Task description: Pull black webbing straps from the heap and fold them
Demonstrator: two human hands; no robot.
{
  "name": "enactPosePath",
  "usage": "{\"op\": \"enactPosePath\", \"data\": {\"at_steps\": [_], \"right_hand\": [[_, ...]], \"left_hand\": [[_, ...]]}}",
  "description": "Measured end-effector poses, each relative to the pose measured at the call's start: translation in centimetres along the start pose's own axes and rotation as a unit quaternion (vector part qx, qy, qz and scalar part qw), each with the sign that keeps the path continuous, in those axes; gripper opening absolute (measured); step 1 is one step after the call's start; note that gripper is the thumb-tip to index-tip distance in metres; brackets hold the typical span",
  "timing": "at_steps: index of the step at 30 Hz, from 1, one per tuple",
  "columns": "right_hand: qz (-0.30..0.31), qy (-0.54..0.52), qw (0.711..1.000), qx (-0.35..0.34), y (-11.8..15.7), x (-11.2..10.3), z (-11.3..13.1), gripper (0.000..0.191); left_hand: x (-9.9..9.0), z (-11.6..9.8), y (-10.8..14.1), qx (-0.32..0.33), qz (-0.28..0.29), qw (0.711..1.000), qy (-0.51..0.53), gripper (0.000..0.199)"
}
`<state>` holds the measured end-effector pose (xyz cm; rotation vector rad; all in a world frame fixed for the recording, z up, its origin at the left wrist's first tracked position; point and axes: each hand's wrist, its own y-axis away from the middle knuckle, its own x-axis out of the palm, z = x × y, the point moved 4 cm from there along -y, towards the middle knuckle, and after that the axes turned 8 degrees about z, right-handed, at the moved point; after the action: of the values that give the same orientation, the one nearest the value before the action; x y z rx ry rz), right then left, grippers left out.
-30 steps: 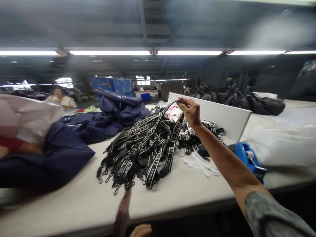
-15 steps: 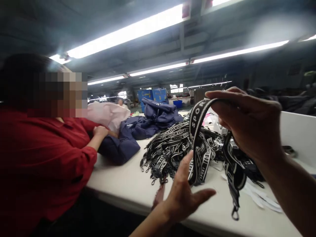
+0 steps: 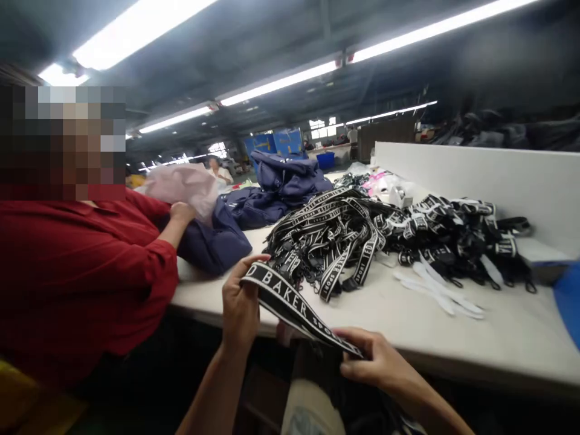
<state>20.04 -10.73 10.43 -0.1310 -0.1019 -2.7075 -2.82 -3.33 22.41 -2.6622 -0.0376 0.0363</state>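
A black strap with white lettering (image 3: 290, 299) stretches between my two hands, in front of the table's near edge. My left hand (image 3: 242, 302) grips its upper left end, fingers closed round it. Lower and to the right, my right hand (image 3: 374, 356) pinches the other end between thumb and fingers. Part of the strap seems to hang below the right hand, mostly hidden. Beyond my hands lies a big heap of similar lettered straps (image 3: 335, 223) with metal hooks.
A co-worker in a red shirt (image 3: 81, 272) handles navy fabric (image 3: 212, 241) at my left. More bundled straps (image 3: 457, 235) lie on the right by a white panel (image 3: 480, 181). White strips (image 3: 439, 290) rest on the pale table (image 3: 507, 338). Something blue (image 3: 568, 302) stands far right.
My right hand has come down from high on the right with the strap. My left hand, open before, has closed on the strap. The view has shifted, showing more of the right side.
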Motion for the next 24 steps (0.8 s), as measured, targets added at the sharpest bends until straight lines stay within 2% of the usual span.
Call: {"op": "enactPosePath", "data": {"at_steps": [2,4,7,9,11,14,16,18,19,21,23,24], "right_hand": [[0.077,-0.125,0.989,0.024,-0.6,2.5,-3.3,0.053],[0.098,-0.207,0.973,0.007,-0.8,3.9,-4.4,0.051],[0.091,-0.227,0.969,-0.04,-0.9,3.8,-3.3,0.049],[0.063,-0.207,0.974,-0.066,-1.0,2.7,-1.7,0.047],[0.029,-0.182,0.98,-0.079,-1.3,1.8,-0.2,0.043],[-0.029,-0.123,0.987,-0.099,-2.4,1.1,1.5,0.038],[-0.072,-0.049,0.985,-0.149,-3.3,0.8,2.4,0.038],[-0.094,0.029,0.975,-0.201,-4.2,0.9,2.9,0.045],[-0.081,0.053,0.973,-0.208,-4.6,1.2,2.9,0.046],[-0.009,0.051,0.984,-0.172,-5.5,1.8,2.1,0.044],[0.066,-0.001,0.992,-0.11,-6.0,2.3,0.8,0.038],[0.084,-0.036,0.992,-0.083,-6.1,2.3,0.1,0.037]], "left_hand": [[0.6,0.9,-0.2,-0.001,0.039,0.999,-0.031,0.032],[1.7,2.5,0.2,-0.048,0.1,0.99,-0.083,0.024],[3.2,4.5,1.4,-0.119,0.193,0.966,-0.122,0.023],[3.8,5.0,1.9,-0.129,0.225,0.956,-0.136,0.022],[4.2,5.0,2.2,-0.137,0.222,0.961,-0.091,0.021],[4.7,4.3,1.9,-0.156,0.18,0.97,0.056,0.022],[5.0,3.1,1.4,-0.139,0.147,0.972,0.117,0.02],[5.3,1.5,0.8,-0.096,0.124,0.978,0.135,0.017],[5.5,0.8,0.5,-0.074,0.12,0.98,0.139,0.016],[5.9,-0.2,0.0,-0.042,0.126,0.981,0.141,0.014],[6.2,0.1,-0.5,-0.034,0.133,0.98,0.141,0.014],[6.1,0.8,-0.8,-0.043,0.133,0.98,0.143,0.016]]}}
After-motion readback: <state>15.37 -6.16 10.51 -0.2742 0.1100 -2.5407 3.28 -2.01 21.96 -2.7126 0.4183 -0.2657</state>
